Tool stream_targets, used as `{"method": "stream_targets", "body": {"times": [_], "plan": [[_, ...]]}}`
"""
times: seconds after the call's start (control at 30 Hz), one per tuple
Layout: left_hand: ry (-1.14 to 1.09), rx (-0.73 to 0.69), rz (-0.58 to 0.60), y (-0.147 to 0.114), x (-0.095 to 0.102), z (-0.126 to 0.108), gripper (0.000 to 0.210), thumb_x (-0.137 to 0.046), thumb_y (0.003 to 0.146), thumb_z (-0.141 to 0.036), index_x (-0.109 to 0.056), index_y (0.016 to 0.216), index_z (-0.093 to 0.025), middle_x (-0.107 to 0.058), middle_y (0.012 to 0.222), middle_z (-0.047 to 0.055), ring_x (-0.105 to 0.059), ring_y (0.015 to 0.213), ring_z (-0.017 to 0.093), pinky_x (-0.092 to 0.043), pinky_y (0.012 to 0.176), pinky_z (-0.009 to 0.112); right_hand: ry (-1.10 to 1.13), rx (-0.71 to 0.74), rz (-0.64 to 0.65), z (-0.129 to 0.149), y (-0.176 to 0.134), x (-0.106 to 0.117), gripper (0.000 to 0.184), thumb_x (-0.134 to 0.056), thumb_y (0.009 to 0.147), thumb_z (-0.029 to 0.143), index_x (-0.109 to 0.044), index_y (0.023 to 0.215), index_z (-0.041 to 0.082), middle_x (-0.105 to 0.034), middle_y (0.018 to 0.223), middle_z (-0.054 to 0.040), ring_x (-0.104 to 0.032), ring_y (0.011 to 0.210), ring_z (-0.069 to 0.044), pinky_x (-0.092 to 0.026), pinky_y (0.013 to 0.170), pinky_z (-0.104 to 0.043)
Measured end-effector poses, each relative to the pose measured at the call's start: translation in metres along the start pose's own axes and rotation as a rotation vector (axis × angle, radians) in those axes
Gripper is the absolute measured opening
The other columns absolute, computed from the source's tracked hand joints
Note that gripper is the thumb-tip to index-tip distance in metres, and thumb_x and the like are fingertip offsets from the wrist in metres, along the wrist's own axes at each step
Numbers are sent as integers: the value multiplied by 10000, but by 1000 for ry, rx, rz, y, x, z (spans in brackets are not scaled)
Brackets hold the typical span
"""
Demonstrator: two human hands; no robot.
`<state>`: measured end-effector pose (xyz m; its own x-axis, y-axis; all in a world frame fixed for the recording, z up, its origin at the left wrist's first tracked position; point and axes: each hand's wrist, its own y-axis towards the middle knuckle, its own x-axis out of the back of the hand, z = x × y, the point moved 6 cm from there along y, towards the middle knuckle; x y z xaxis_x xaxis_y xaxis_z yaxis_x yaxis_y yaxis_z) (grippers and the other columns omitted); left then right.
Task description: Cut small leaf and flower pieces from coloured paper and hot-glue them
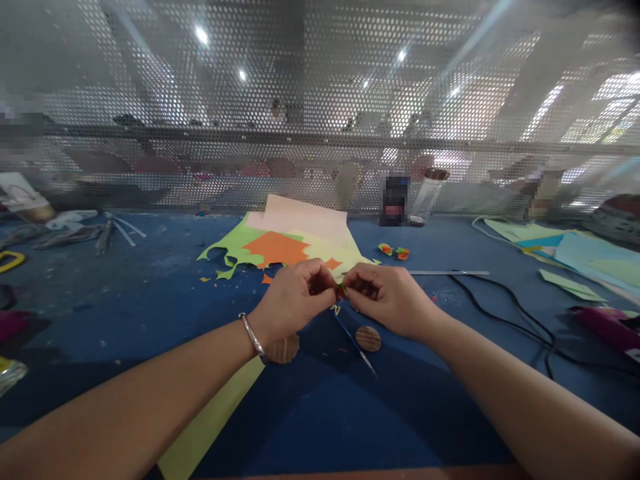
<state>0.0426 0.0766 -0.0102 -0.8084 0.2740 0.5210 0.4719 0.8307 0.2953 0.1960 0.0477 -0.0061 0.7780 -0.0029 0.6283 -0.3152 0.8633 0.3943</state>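
Observation:
Between the fingertips of both hands is a small red and green paper piece (341, 291), partly hidden by the fingers. My left hand (295, 293), with a bracelet at the wrist, pinches it from the left. From the other side my right hand (390, 297) pinches it too. Below them a thin blue-handled tool (354, 340) lies slanted on the table, with a small pale curl of paper (335, 309) by its upper end. One round wooden disc (369, 339) rests right of the tool; another wooden disc (283, 349) sits partly under my left wrist.
Cut green, orange and pale paper sheets (277, 248) lie beyond my hands. Two small orange-green paper pieces (394, 251) are behind my right hand. A black cable (515, 320) and blue sheets (595, 253) lie right. A perforated metal screen (320, 100) borders the blue table (310, 427).

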Motion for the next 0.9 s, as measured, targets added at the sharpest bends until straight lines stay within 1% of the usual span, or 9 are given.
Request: {"method": "stream_targets", "body": {"times": [0.07,0.17,0.3,0.43,0.57,0.63,0.7,0.8,0.9], "plan": [[54,-38,-6,-1,1,-3,13,-644,801,-188,-648,808,-178,-674,722,-10,-587,627,114,-449,587,247,-6,4,4,1,0,0,81,-588,838,161,-666,846,182,-617,700,17,-551,621,-122,-425,587,-253],[71,-87,-16,0,2,-5,11,-636,815,-182,-646,812,-179,-678,730,-10,-598,640,113,-461,603,246,-11,8,-10,1,0,1,88,-590,821,139,-664,845,180,-623,700,19,-553,620,-118,-424,591,-250],[-34,-67,-1,2,0,-2,31,-668,810,-186,-641,811,-171,-690,742,1,-622,660,121,-486,619,251,19,2,-6,2,0,1,84,-594,818,135,-663,845,175,-621,701,17,-549,617,-116,-422,581,-247],[-236,25,44,4,-1,3,83,-696,781,-141,-634,830,-167,-689,760,-2,-656,691,122,-519,668,260,32,12,1,4,0,2,77,-599,810,125,-652,831,178,-606,699,24,-545,615,-110,-417,578,-241],[-522,233,97,4,-3,11,178,-755,791,-200,-602,877,-172,-712,764,7,-699,747,138,-545,732,280,55,21,-4,5,-2,3,92,-598,828,135,-667,875,175,-621,711,26,-546,614,-106,-425,587,-237],[-613,310,122,3,-3,12,218,-778,782,-214,-592,889,-173,-726,777,18,-714,776,150,-549,768,292,64,21,-2,6,-2,4,98,-601,834,140,-673,894,171,-636,727,20,-556,620,-106,-433,596,-238],[-645,338,135,3,-3,12,223,-784,773,-203,-591,879,-168,-725,778,20,-715,778,152,-545,784,294,63,26,12,7,-2,3,97,-603,833,137,-674,891,169,-640,731,16,-560,626,-107,-434,601,-239],[-628,363,167,3,-2,13,207,-780,777,-200,-596,861,-159,-714,772,21,-706,745,144,-531,751,277,73,34,59,9,-2,0,107,-597,838,125,-677,892,171,-654,748,10,-571,637,-108,-441,610,-239],[-591,408,250,2,-2,16,208,-783,776,-208,-604,871,-159,-704,776,19,-700,734,139,-510,706,254,102,37,104,12,-4,-3,143,-598,842,113,-671,950,170,-684,794,1,-596,658,-108,-454,623,-235]]}}
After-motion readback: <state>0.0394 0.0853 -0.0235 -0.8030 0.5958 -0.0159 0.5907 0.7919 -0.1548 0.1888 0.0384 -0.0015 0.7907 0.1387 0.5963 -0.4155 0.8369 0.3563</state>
